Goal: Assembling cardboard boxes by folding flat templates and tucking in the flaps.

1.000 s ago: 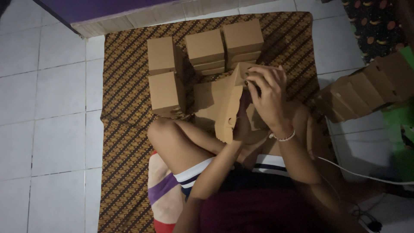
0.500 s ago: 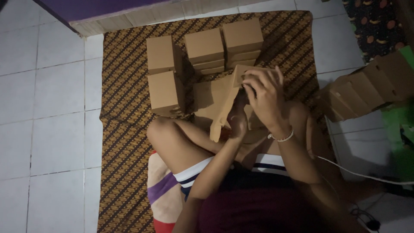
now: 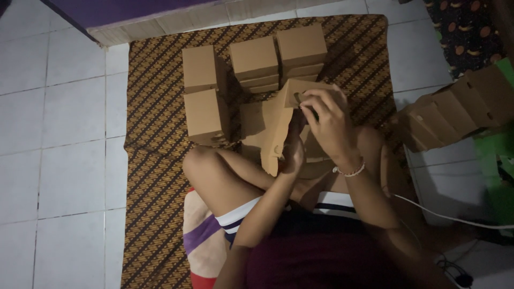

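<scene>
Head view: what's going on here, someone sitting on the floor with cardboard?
A person sits cross-legged on a patterned mat and folds a flat brown cardboard piece into shape. The right hand grips its upper edge while the left hand supports it from below. Finished small brown boxes stand in stacks on the mat just ahead, and more cardboard pieces are lined up on the tiled floor to the right.

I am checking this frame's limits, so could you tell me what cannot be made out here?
- Head view: right hand covers the top flap of the cardboard box.
- Left hand: fingers hidden behind the box.
- Row of boxes: dim and blurred.
- White cable: cut off by the right edge.
</scene>
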